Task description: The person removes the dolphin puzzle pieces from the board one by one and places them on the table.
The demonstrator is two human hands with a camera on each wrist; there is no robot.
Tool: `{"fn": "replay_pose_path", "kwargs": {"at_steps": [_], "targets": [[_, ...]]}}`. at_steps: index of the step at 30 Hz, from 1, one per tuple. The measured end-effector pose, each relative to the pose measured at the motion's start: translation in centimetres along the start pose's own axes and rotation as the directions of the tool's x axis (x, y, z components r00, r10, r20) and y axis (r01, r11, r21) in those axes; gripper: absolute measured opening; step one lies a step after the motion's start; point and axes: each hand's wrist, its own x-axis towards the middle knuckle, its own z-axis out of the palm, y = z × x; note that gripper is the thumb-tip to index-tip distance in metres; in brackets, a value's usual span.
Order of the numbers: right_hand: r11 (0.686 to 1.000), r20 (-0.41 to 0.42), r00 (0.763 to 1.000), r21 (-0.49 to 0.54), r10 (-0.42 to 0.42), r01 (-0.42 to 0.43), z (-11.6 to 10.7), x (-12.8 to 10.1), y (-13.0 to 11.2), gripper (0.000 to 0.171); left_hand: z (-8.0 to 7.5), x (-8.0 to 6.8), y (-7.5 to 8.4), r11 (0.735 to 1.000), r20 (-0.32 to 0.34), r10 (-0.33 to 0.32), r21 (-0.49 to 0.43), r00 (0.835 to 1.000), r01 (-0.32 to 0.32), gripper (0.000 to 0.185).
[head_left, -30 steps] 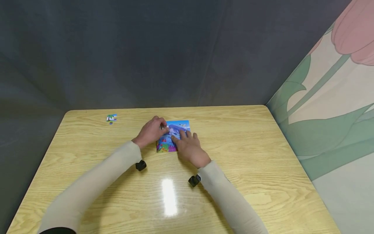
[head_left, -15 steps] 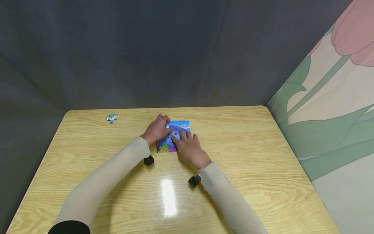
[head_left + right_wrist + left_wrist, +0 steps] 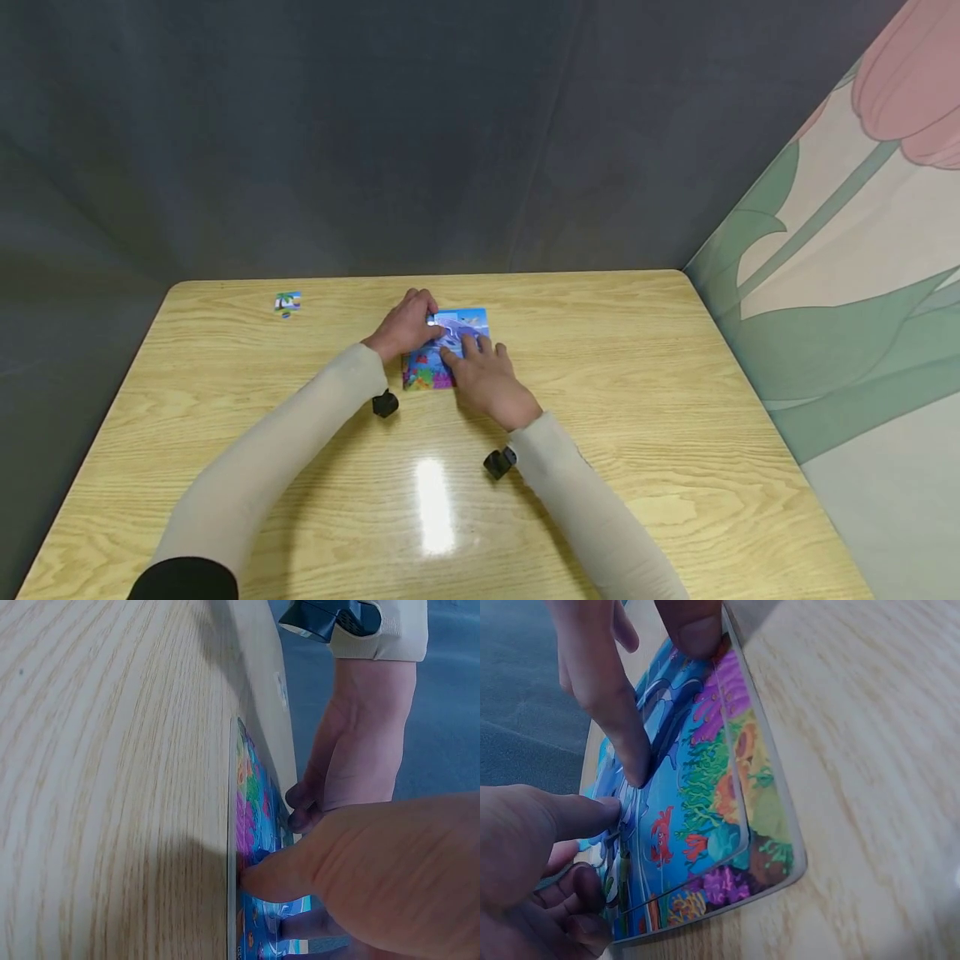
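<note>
A colourful sea-scene jigsaw puzzle (image 3: pixel 418 378) lies flat on the table, with coral and a red crab visible in the left wrist view. At its upper left corner, my left hand (image 3: pixel 405 327) has its thumb on the picture side and its fingers curled by the edge. Between them is what looks like a puzzle piece (image 3: pixel 616 881), mostly covered. My right hand (image 3: pixel 491 383) rests on the puzzle's right part with fingers spread. In the right wrist view its thumb presses near the board's front edge.
Toward the back left of the wooden table (image 3: pixel 600 358) lie a palm-tree piece (image 3: pixel 287 301) and a small purple piece (image 3: pixel 286 315). Dark cloth (image 3: pixel 420 150) rises behind the table, and a floral curtain (image 3: pixel 847 333) hangs at the right.
My left hand has moved slightly right and farther onto the puzzle's upper left part, then nearly stopped. The right hand and the puzzle have stayed in place.
</note>
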Motion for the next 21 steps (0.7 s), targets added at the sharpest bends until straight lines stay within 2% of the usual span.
{"fn": "replay_pose_path", "kwargs": {"at_steps": [11,21], "targets": [[1.000,0.007,1.000,-0.031,0.004,-0.004,-0.02,0.16,-0.03,0.054,0.04,-0.06,-0.01,0.999,-0.015,0.031,-0.037,0.999,-0.032,0.034],[0.999,0.017,1.000,-0.033,0.006,-0.005,-0.03,0.13,-0.05,0.053,0.18,0.12,-0.38,0.997,-0.031,0.058,-0.048,0.998,-0.060,0.022]]}}
